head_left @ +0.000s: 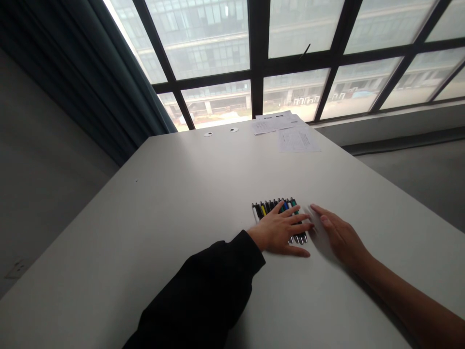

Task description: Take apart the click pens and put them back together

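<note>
A row of pens (264, 210) lies side by side on the white table, with black, white, yellow, blue and green barrels showing. Across them reaches my left hand (281, 230), palm down with its fingers spread, hiding the middle of the row. Whether it presses on the pens or hovers just over them, I cannot tell. My right hand (341, 237) rests on its edge at the right of the row, fingers stretched out and nothing held. A narrow gap separates it from the left fingertips.
Printed sheets of paper (300, 139) lie at the table's far end. Two round cable holes (208, 134) sit near the far edge of the table (189, 189). Beyond stands a dark-framed window (256, 63), with a dark curtain (90, 63) at left.
</note>
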Motion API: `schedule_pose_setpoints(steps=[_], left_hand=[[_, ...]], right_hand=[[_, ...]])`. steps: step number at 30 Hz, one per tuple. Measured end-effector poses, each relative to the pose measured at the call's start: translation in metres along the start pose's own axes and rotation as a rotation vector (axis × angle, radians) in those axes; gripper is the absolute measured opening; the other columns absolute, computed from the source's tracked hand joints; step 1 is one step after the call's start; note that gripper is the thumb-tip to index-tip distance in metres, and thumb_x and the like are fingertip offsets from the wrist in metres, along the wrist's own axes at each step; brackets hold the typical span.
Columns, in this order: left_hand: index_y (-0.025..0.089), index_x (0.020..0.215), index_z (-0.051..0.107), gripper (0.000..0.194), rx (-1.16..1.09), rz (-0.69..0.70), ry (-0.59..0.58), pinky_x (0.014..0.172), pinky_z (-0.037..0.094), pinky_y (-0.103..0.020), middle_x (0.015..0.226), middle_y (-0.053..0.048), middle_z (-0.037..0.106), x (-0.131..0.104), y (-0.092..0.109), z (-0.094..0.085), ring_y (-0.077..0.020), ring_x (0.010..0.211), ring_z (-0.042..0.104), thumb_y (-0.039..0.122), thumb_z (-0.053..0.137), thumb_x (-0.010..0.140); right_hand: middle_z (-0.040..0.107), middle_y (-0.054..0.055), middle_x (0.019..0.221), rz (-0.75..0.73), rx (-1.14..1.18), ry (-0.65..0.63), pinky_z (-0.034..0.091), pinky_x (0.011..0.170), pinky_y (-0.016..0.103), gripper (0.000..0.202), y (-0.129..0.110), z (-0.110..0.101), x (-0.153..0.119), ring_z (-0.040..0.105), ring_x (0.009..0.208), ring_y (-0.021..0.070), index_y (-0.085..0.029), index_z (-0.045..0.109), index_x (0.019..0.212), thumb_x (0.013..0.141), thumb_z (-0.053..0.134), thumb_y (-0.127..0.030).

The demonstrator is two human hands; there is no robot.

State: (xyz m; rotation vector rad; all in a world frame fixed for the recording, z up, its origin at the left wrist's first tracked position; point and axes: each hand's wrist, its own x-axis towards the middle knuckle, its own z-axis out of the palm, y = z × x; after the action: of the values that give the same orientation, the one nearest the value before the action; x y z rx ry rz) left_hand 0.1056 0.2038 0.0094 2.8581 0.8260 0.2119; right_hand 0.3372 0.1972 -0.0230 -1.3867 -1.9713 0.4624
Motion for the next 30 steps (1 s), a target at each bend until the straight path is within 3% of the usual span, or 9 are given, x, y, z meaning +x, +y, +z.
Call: schedule_pose_setpoints(steps=[7, 13, 16, 21, 27, 30], left_hand=[[0.022, 0.153, 0.039, 0.065, 0.026, -0.02, 0.01, 0.125, 0.006, -0.061, 0.164, -0.008, 0.033, 0.002, 0.0, 0.004, -0.0314, 0.155, 0.017, 0.061, 0.039, 0.101], [0.018, 0.15, 0.042, 0.064, 0.033, 0.0, 0.013, 0.126, 0.01, -0.055, 0.164, -0.01, 0.033, 0.006, 0.003, 0.003, -0.0304, 0.155, 0.018, 0.058, 0.043, 0.1], [0.015, 0.152, 0.039, 0.067, 0.014, -0.004, 0.007, 0.127, 0.012, -0.051, 0.164, -0.011, 0.033, 0.007, 0.003, 0.004, -0.0283, 0.155, 0.021, 0.057, 0.043, 0.101], [0.012, 0.156, 0.031, 0.071, -0.007, -0.006, 0.018, 0.127, 0.011, -0.047, 0.165, -0.011, 0.029, 0.009, 0.002, 0.008, -0.0272, 0.155, 0.021, 0.054, 0.044, 0.101], [0.012, 0.153, 0.036, 0.066, -0.009, -0.031, -0.002, 0.127, 0.012, -0.047, 0.164, -0.011, 0.033, 0.01, 0.005, 0.006, -0.0269, 0.155, 0.021, 0.052, 0.045, 0.1], [0.011, 0.153, 0.037, 0.065, -0.016, -0.04, -0.016, 0.128, 0.011, -0.047, 0.163, -0.011, 0.035, 0.01, 0.007, 0.004, -0.027, 0.155, 0.021, 0.049, 0.045, 0.101]], right_hand=[[0.072, 0.016, 0.122, -0.009, -0.025, 0.038, 0.049, 0.103, 0.051, 0.04, -0.005, 0.0, 0.002, 0.065, 0.116, 0.0315, -0.017, 0.069, 0.116, 0.096, 0.046, -0.042], [0.077, 0.009, 0.088, 0.114, -0.01, -0.016, 0.058, 0.071, 0.038, 0.027, -0.019, -0.007, 0.003, 0.072, 0.071, 0.0239, -0.019, 0.071, 0.1, 0.087, 0.061, -0.04], [0.08, 0.007, 0.082, 0.197, 0.047, -0.114, 0.059, 0.065, 0.035, 0.024, -0.023, -0.012, 0.009, 0.076, 0.069, 0.0243, -0.02, 0.073, 0.095, 0.082, 0.067, -0.04], [0.081, 0.009, 0.098, 0.246, 0.157, -0.237, 0.062, 0.065, 0.034, 0.032, -0.023, -0.015, 0.017, 0.078, 0.074, 0.0252, -0.021, 0.073, 0.1, 0.072, 0.076, -0.036], [0.078, 0.007, 0.072, 0.306, 0.151, -0.265, 0.057, 0.056, 0.035, 0.028, -0.022, -0.014, 0.019, 0.075, 0.066, 0.0279, -0.021, 0.071, 0.091, 0.068, 0.078, -0.036], [0.077, 0.005, 0.069, 0.328, 0.138, -0.281, 0.055, 0.055, 0.033, 0.022, -0.025, -0.012, 0.017, 0.074, 0.065, 0.0265, -0.022, 0.068, 0.082, 0.065, 0.077, -0.034]])
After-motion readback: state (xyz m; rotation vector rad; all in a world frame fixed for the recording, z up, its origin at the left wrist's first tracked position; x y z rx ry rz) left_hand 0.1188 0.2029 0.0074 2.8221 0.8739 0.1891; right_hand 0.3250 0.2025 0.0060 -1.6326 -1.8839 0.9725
